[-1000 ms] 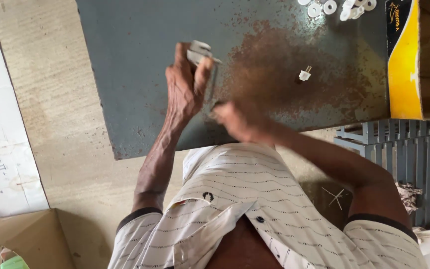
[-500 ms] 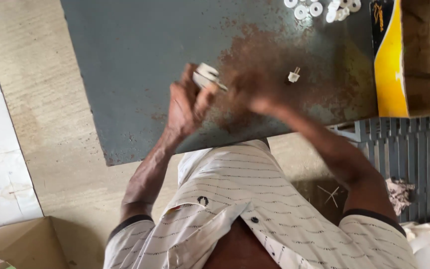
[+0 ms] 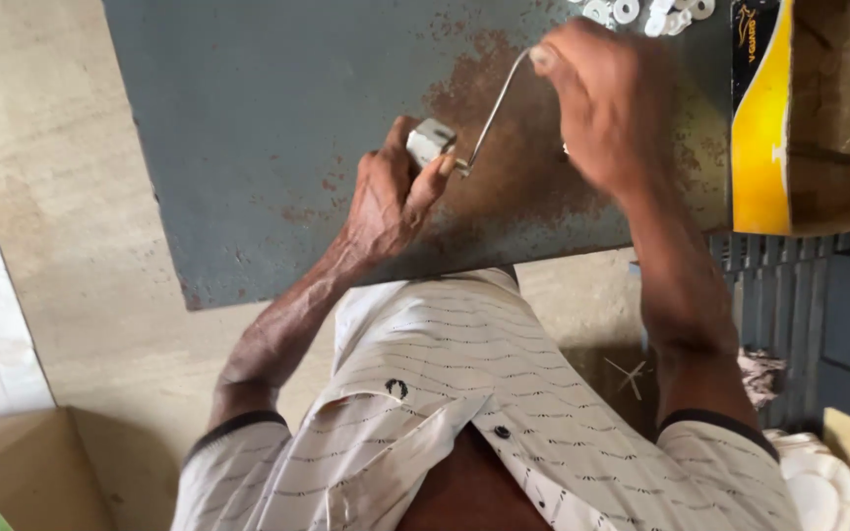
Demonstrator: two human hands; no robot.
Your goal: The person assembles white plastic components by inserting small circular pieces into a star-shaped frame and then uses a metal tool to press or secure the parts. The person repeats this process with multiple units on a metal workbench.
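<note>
Grey-painted metal, rusted brown in patches, makes up the table top [image 3: 248, 147] over which both hands are seen. A small white block-shaped part [image 3: 429, 141] is gripped in the closed left hand [image 3: 386, 197], just above the rusty patch. From that part a thin bent metal rod [image 3: 494, 113] rises up and to the right, and its far end is pinched in the closed right hand [image 3: 607, 98]. A cluster of small white round parts [image 3: 641, 12] is seen at the table's far edge, near the right hand. A yellow cardboard box [image 3: 764, 118] is stood at the right edge. A striped white shirt [image 3: 464, 374] is worn.
</note>
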